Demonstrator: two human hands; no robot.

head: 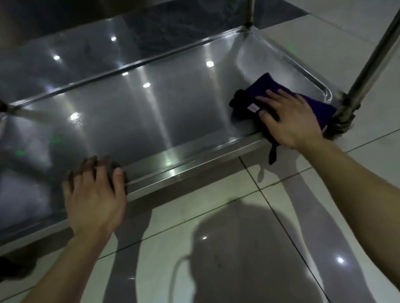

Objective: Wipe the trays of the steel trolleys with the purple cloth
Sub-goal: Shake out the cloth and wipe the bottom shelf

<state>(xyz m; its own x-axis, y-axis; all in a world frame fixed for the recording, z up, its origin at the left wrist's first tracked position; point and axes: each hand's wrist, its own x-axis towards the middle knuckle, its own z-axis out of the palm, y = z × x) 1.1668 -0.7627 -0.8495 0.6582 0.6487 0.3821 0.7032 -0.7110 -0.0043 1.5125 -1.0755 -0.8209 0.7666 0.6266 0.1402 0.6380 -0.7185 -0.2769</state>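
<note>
Purple cloth (267, 84) lies in the steel tray (139, 123) at frame right, under the flat, spread right hand (288, 119). Left hand (93, 196) rests on the front rim (195, 161), fingers apparently loose.

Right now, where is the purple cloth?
Head view: the purple cloth lies at the near-right corner of the steel lower tray, under the right hand, beside the upright steel post.

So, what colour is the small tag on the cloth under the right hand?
The small tag on the dark purple cloth is pale pink; head view.
</note>
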